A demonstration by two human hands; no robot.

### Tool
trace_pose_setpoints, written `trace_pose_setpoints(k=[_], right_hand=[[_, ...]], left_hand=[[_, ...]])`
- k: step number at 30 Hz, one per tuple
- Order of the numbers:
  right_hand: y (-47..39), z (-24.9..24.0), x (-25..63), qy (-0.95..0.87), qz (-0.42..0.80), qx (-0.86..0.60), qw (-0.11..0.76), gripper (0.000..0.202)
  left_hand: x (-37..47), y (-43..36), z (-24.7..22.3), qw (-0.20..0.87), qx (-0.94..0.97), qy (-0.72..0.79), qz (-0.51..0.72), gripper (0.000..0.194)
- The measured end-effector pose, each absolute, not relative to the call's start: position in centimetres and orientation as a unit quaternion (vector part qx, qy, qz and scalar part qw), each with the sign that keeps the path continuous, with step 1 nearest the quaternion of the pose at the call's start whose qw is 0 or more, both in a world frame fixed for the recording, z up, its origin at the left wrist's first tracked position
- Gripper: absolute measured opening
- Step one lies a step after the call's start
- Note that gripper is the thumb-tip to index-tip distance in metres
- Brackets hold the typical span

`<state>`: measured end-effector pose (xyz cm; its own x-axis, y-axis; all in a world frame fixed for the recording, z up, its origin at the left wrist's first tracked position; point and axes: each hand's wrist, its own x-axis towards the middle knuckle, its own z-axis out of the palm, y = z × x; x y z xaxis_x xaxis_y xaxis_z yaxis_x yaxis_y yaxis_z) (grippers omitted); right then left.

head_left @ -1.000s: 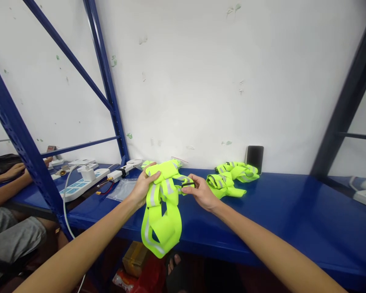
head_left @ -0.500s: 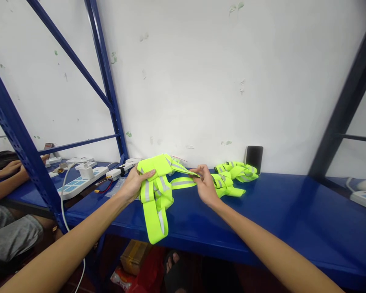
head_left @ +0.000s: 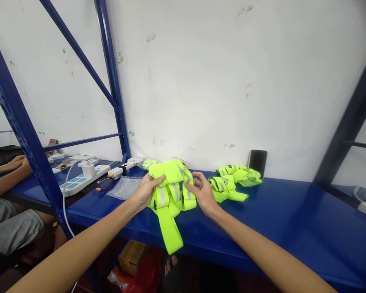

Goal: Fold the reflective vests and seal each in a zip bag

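Folded loops of a neon-yellow reflective strap (head_left: 167,173) with silver stripes are held up over the front of the blue table. My left hand (head_left: 148,189) is closed on the bundle's left side, thumb across the front. At the right side my right hand (head_left: 203,193) pinches a loop of the same strap between thumb and fingers. One broad strap end hangs down past the table edge. Just right of my right hand, more neon-yellow reflective straps (head_left: 227,187) lie in a loose heap. Behind the held bundle, another bit of neon strap (head_left: 148,163) shows.
A black phone (head_left: 258,162) leans on the wall. To the left are a clear plastic bag (head_left: 125,188), a small white fan (head_left: 136,161), a white power strip (head_left: 76,185) with cable, and a blue rack post (head_left: 33,142). Another person's arm (head_left: 9,179) rests farther left. A cardboard box (head_left: 132,256) sits below.
My right hand has brought the stretched strap in towards my left hand, folding it onto the bundle. The hanging end has swung right. The view has shifted slightly left.
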<state>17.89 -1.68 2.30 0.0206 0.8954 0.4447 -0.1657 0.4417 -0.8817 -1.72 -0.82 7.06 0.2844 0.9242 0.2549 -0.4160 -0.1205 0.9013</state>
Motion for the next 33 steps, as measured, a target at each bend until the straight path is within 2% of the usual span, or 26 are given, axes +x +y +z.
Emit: trace_pose_setpoints(k=[3, 8, 11, 14, 18, 22, 25, 27, 30, 33], right_hand=[[-1.7, 1.5, 17.6, -0.578, 0.426, -0.353, 0.600, 0.036], [-2.8, 2.0, 17.1, -0.569, 0.587, -0.249, 0.519, 0.063], [-3.1, 2.7, 17.1, -0.548, 0.622, -0.239, 0.506, 0.068], [-3.2, 2.6, 16.9, -0.568, 0.620, -0.247, 0.482, 0.071], [-3.3, 2.0, 16.5, -0.604, 0.614, -0.224, 0.455, 0.059], [-2.9, 1.5, 17.0, -0.667, 0.500, -0.289, 0.472, 0.048], [-2.6, 1.3, 17.6, -0.663, 0.443, -0.329, 0.505, 0.057], [-2.5, 1.3, 17.8, -0.642, 0.508, -0.295, 0.492, 0.065], [-2.5, 1.4, 17.8, -0.564, 0.665, -0.251, 0.420, 0.068], [-2.5, 1.7, 17.8, -0.492, 0.747, -0.228, 0.384, 0.079]], left_hand=[[-1.1, -1.2, 7.5, 0.625, 0.501, 0.257, 0.541, 0.041], [-0.3, -1.3, 7.5, 0.622, 0.455, 0.282, 0.571, 0.040], [0.0, -1.0, 7.1, 0.615, 0.440, 0.290, 0.586, 0.038], [0.4, -1.1, 6.4, 0.630, 0.451, 0.277, 0.569, 0.037], [1.0, -1.7, 5.5, 0.656, 0.461, 0.279, 0.528, 0.037], [0.9, -1.8, 4.9, 0.645, 0.484, 0.278, 0.522, 0.044], [0.3, -1.5, 4.9, 0.625, 0.514, 0.265, 0.524, 0.050], [-0.2, -1.3, 5.1, 0.617, 0.523, 0.267, 0.525, 0.051], [-0.6, -1.0, 5.4, 0.613, 0.534, 0.272, 0.515, 0.051], [-0.8, -1.0, 5.7, 0.599, 0.566, 0.267, 0.500, 0.044]])
